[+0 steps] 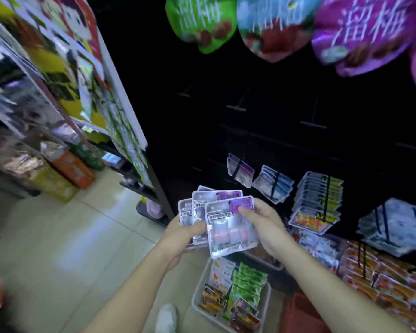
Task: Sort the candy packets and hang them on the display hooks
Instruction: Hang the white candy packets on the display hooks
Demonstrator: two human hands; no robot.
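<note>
Several silver candy packets with purple corners (222, 224) are fanned out in front of a dark display rack. My left hand (180, 233) grips the fan from the left, thumb over the lower packets. My right hand (262, 221) pinches the front packet at its purple top right corner. On the rack behind, hooks carry purple-cornered packets (240, 170), blue-cornered packets (273, 183) and yellow-green packets (316, 200). Bare hooks (235, 107) stick out higher up on the dark panel.
A grey bin (197, 287) on the floor holds green, white and dark packets. Orange packets (380, 280) and a silver stack (394, 227) hang at the right. Big green, blue and purple bags (274, 27) hang overhead. A snack shelf (58, 92) stands left, beside tiled floor (70, 236).
</note>
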